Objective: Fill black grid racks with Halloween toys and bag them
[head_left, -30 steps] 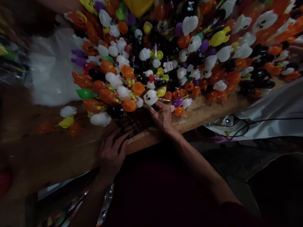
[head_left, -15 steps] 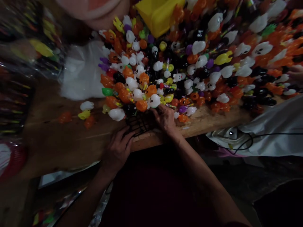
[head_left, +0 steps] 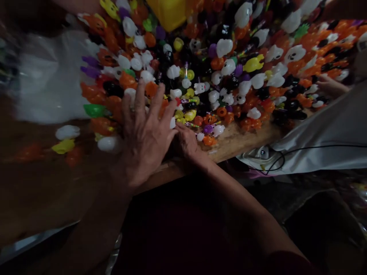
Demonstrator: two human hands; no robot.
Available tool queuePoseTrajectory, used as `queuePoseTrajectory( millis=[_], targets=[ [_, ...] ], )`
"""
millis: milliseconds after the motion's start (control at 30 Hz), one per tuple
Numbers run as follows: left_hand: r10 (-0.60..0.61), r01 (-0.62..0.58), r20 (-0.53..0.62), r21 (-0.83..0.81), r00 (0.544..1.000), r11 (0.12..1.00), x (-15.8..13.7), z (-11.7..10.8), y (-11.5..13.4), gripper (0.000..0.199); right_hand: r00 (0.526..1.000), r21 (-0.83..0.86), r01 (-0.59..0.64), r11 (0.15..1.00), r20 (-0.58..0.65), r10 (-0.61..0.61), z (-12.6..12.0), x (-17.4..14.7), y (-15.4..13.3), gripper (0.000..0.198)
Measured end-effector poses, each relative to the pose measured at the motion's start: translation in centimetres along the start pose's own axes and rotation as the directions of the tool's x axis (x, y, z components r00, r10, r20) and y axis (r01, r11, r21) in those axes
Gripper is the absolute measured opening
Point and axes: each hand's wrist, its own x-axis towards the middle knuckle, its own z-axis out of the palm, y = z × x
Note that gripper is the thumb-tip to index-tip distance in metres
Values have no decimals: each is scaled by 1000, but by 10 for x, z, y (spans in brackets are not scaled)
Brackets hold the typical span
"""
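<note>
left hand (head_left: 146, 133) has shifted on my feed: it lay on the bench (head_left: 229, 143) beside a black grid tray; now it is spread back-up over the near edge of the toys (head_left: 217, 63), fingers apart, clamped on nothing i can see; contact underneath is hidden; right hand (head_left: 186, 141) has kept its place, fingers bent, a white toy (head_left: 172, 122) just beyond their tips; whether they pinch anything, i cannot tell; my judgement: both hands now attend to one small patch, the left from above; containers: tray masked by the left hand and shadow, so i cannot log its fill; what looks like a yellow tub (head_left: 169, 15) is at the far side among the toys, contents not readable; a white bag (head_left: 51, 84) lies left of the heap, blurred, contents unclear; toys heap along the bench, mostly orange, white and black; a co-worker's hand (head_left: 332, 84) is at the heap's right end.
</note>
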Motion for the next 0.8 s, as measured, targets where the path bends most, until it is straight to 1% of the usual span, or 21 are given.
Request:
queuePoseTrajectory(
  millis=[67,133,200,267,300,333,400,467,500,567,600,633,700,733,800],
  targets=[
    [-29,34,73,-62,997,998,5,10,-10,54,1000,-51,-5,999,8,5,5,-1,0,20],
    [-44,54,96,-110,994,992,4,14,-14,47,1000,-85,-6,996,12,7,9,0,-2,19],
    [-40,52,106,-115,994,992,3,14,-13,48,999,-106,-38,994,35,42,8,3,-6,18],
    [-29,38,130,-68,991,997,3,10,-9,54,994,-96,-76,992,67,82,1,3,-9,21],
    [-21,26,134,-35,991,999,3,6,-6,58,994,-78,-78,994,73,83,-4,0,-11,23],
    [-14,14,113,1,994,1000,2,1,-3,61,995,-60,-68,996,63,72,-11,-4,-12,24],
    [10,-11,2,59,1000,998,-4,-10,6,63,999,-68,-49,996,-3,49,-25,-18,-11,25],
    [49,-39,-150,66,987,997,-19,-17,16,55,995,-171,-72,983,-82,58,-36,-34,-8,26],
    [72,-63,-213,46,974,997,-29,-16,21,45,992,-246,-94,965,-101,71,-40,-41,-6,25],
    [116,-128,-266,-27,957,991,-55,-4,29,23,991,-382,-129,915,-93,100,-42,-50,-1,21],
    [136,-153,-230,-59,964,986,-68,6,32,14,991,-429,-133,893,-77,110,-42,-51,0,20],
    [143,-156,-158,-73,977,985,-81,18,34,11,992,-459,-130,879,-60,115,-42,-50,2,19],
    [76,-78,-113,-14,991,997,-101,40,35,15,994,-468,-106,878,-56,91,-44,-45,3,20],
    [38,-37,-98,14,994,999,-107,49,35,19,995,-445,-88,891,-78,59,-47,-42,3,21],
    [-14,18,-82,49,997,999,-109,62,33,21,980,-343,-62,937,-200,-8,-57,-38,2,26]
  ],
)
